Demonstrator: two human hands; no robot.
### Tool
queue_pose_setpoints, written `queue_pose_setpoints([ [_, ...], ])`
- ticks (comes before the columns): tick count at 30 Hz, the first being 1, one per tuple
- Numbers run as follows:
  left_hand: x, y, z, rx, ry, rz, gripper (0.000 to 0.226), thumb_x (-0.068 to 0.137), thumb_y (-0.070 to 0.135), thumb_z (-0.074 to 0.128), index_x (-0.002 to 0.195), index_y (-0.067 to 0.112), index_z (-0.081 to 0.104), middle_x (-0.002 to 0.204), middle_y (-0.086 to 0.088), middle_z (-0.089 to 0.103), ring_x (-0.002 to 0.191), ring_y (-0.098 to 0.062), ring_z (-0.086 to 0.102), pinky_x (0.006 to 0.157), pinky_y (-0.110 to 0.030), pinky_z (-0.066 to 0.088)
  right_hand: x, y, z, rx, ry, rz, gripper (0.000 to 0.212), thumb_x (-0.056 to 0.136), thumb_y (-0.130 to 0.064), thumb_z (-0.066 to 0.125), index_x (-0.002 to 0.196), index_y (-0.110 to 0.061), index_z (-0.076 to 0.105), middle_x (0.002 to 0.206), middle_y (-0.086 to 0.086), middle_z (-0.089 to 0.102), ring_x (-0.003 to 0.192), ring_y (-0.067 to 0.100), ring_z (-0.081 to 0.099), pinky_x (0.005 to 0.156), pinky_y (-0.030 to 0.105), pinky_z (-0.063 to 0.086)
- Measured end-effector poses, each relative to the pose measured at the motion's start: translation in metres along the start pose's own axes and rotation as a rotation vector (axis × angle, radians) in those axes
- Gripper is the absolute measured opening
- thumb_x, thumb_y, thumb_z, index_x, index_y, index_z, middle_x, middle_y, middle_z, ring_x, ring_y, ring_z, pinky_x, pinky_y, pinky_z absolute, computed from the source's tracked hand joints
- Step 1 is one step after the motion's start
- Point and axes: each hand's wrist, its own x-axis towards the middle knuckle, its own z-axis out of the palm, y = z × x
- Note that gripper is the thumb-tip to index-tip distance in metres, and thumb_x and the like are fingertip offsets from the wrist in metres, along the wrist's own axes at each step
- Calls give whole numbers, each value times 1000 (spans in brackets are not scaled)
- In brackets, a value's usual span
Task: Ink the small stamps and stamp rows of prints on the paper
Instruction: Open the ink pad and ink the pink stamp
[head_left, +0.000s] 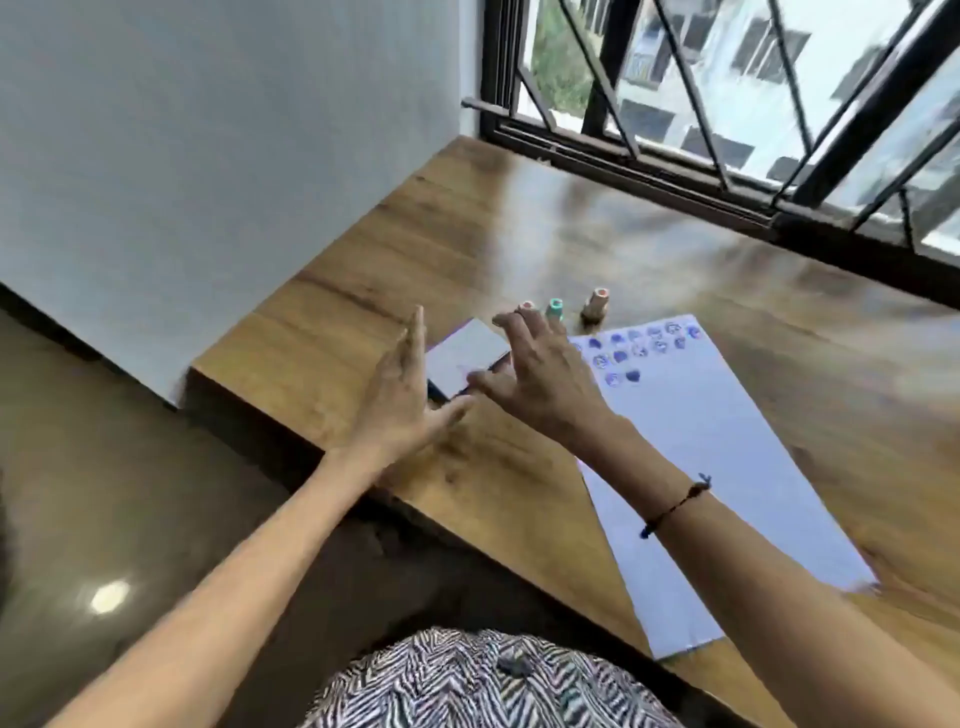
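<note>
Now, with both hands empty and fingers (511, 325) spread over the pad (465, 356), we must next pick a stamp (555, 308).

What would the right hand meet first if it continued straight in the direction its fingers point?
Probably the stamps: the right hand points away from the person, its fingertips just before the pink-topped stamp and the teal stamp. Depth is unclear, so it might pass above them.

Bare forearms, no sleeves reaching the wrists. Thin dark cord bracelet (675, 505) with a small blue bead just behind the right hand (540, 376). Black-and-white zigzag-patterned garment (483, 680) below, nearer the body.
</note>
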Motion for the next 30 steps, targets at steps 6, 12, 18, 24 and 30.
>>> queue_pose_setpoints([
  [6,-6,-6,15,1,74,-92,111,70,33,69,141,10,-13,141,-20,35,124,-36,36,105,-38,29,19,-23,23,-125,-195,118,82,64,-62,65,118,-5,41,122,19,46,118,35,39,92,44,40],
  [12,-5,-9,20,34,106,-96,110,72,31,68,141,12,-16,136,-18,41,119,-35,38,104,-37,30,36,-30,33,-228,-268,149,76,65,-58,67,112,-4,40,112,21,50,108,36,43,77,41,41],
  [18,-5,-10,21,21,166,-54,103,77,34,62,141,11,-14,135,-15,45,119,-34,40,105,-44,34,56,-37,17,-338,-373,61,51,64,-49,68,88,-12,42,96,13,58,97,35,49,69,32,32],
  [24,-6,-11,21,5,231,-34,104,72,31,64,142,10,-10,129,-13,50,115,-32,43,104,-43,36,106,-66,-18,-554,-708,48,47,60,-53,69,58,-13,44,64,0,45,55,21,48,47,22,37],
  [30,-7,-10,22,58,281,-97,114,67,39,69,141,12,-14,138,-26,36,121,-42,39,105,-48,31,172,-90,-20,-702,-950,54,65,65,-66,64,99,-11,61,103,10,63,59,19,57,49,25,42],
])
